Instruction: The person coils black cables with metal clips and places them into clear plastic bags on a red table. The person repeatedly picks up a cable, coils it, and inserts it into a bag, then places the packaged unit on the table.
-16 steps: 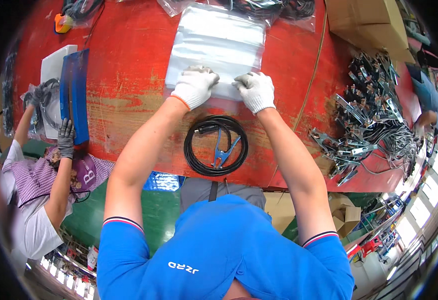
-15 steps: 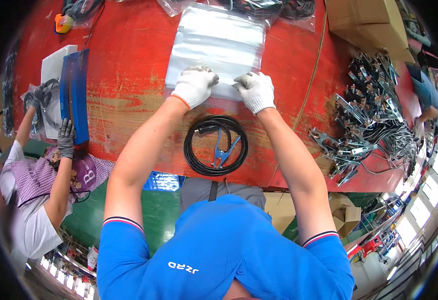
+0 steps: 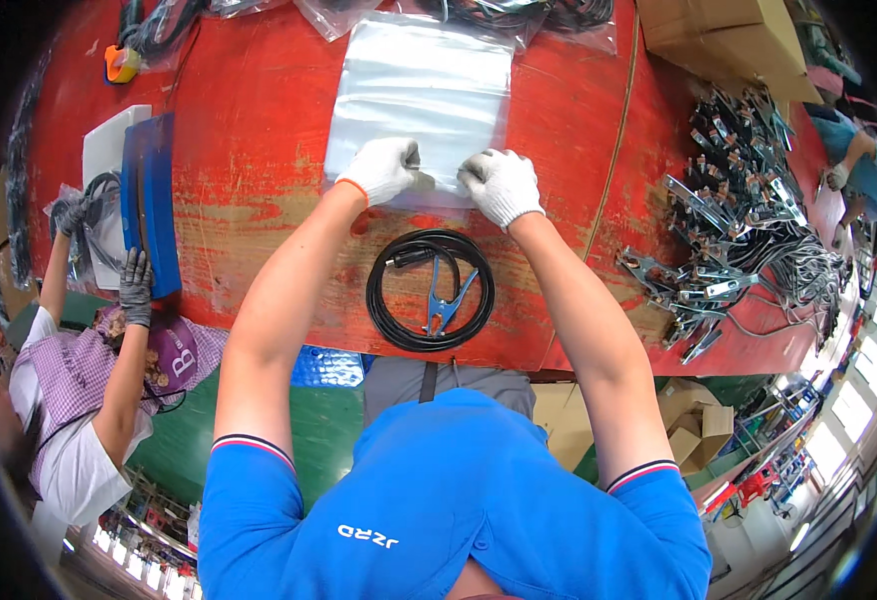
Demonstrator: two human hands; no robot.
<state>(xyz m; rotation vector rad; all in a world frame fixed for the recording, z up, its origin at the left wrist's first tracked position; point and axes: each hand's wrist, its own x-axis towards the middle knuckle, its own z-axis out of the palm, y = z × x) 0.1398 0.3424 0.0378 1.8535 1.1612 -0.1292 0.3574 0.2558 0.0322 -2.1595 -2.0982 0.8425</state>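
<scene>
A stack of clear plastic bags (image 3: 419, 95) lies flat on the red table before me. At its near left corner, my left hand (image 3: 384, 170) in a white knit glove has its fingers curled with the bag edge in them. My right hand (image 3: 502, 187), also gloved in white, pinches the near right corner between thumb and fingers. How many layers they hold is hidden. Nearer to me, between my forearms, rests a coiled black cable (image 3: 379, 312) with a blue-handled metal clamp (image 3: 443, 305) lying inside the ring.
A heap of metal clamps with cables (image 3: 734, 230) covers the table's right side, below a cardboard box (image 3: 724, 45). At left, a co-worker's gloved hands (image 3: 136, 285) are by a blue tray (image 3: 154, 205). Bagged cables (image 3: 519, 15) line the far side, near an orange tape dispenser (image 3: 119, 65).
Both my hands have shifted slightly left along the near edge of the bags, and the right one has come a little nearer to me. The cable coil stays in place.
</scene>
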